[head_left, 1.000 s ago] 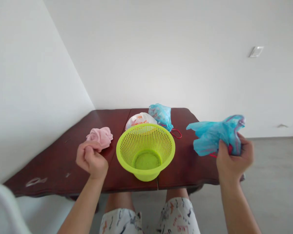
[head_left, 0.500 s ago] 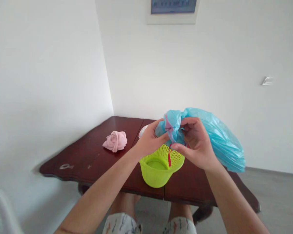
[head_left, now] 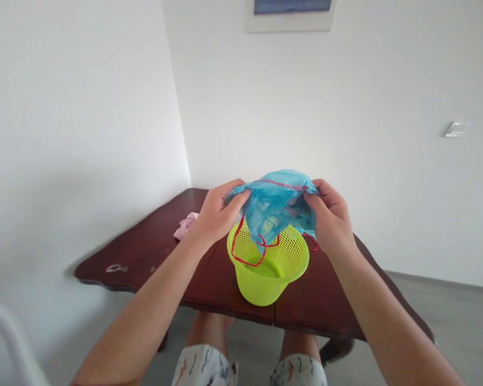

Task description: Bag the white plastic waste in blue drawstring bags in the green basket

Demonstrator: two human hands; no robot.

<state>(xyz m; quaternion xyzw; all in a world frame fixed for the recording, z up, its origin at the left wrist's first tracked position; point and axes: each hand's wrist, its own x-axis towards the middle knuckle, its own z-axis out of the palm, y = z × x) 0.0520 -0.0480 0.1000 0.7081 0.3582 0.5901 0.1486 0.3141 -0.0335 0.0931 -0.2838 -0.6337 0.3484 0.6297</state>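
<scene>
A thin blue plastic drawstring bag (head_left: 279, 195) is stretched between my two hands, its mouth spread apart. My left hand (head_left: 224, 210) pinches one side of the rim between thumb and fingers. At the opposite side my right hand (head_left: 332, 214) grips the rim the same way. A red drawstring (head_left: 245, 262) dangles from the bag in loops. Below it, a lime-green perforated plastic basket (head_left: 261, 289) stands upright, and I see only its green bottom inside. The rest of the bag behind my hands is mostly hidden.
On the dark wooden table (head_left: 145, 257), a crumpled pink cloth (head_left: 185, 226) lies left of the basket, partly behind my left arm. White walls stand behind and to the left. A white curved rail (head_left: 8, 332) shows at lower left.
The bag was bunched and tied-looking at its mouth, with its body out to the right. Now my hands have moved apart and its mouth is pulled wide over the basket.
</scene>
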